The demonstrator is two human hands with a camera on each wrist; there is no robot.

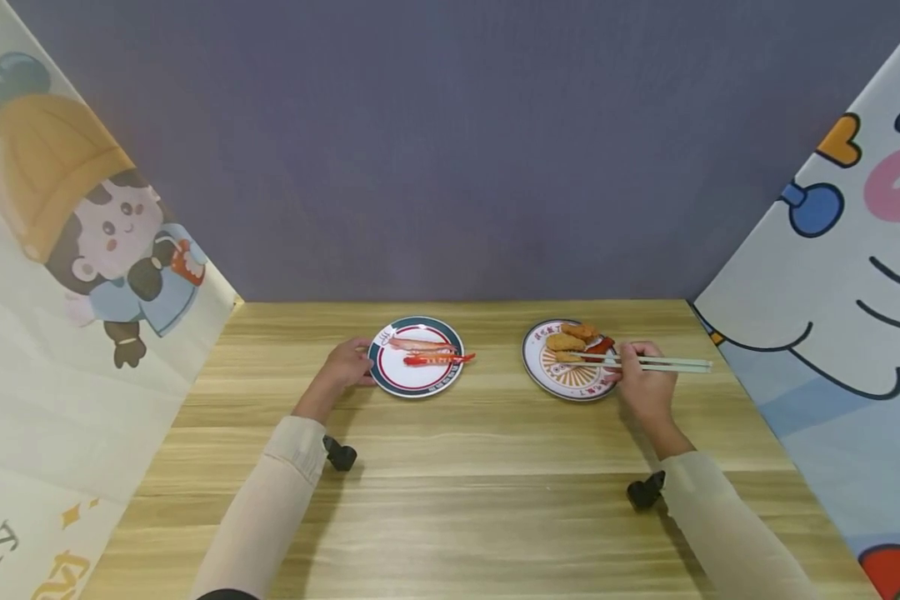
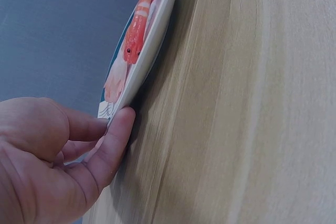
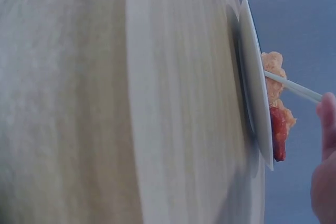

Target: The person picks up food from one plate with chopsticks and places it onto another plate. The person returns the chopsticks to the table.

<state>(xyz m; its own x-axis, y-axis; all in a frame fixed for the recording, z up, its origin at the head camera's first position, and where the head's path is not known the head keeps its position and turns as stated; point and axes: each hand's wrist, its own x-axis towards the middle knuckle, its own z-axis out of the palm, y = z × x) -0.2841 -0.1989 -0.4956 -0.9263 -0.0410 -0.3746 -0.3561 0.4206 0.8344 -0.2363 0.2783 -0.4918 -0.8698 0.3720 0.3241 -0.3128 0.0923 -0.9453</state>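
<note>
My left hand pinches the left rim of a round plate with a dark green border, which rests on the table. On that plate lie a pale pink shrimp and a red striped shrimp, whose end sticks out past the rim. My right hand holds a pair of pale green chopsticks. Their tips reach over a second plate, by a golden breaded piece. More breaded pieces and a glossy red-brown piece sit on this plate.
Both plates stand near the back of the wood-grain table, before a grey-blue wall. Side panels printed with cartoon figures flank the table. A small black device is strapped to each wrist.
</note>
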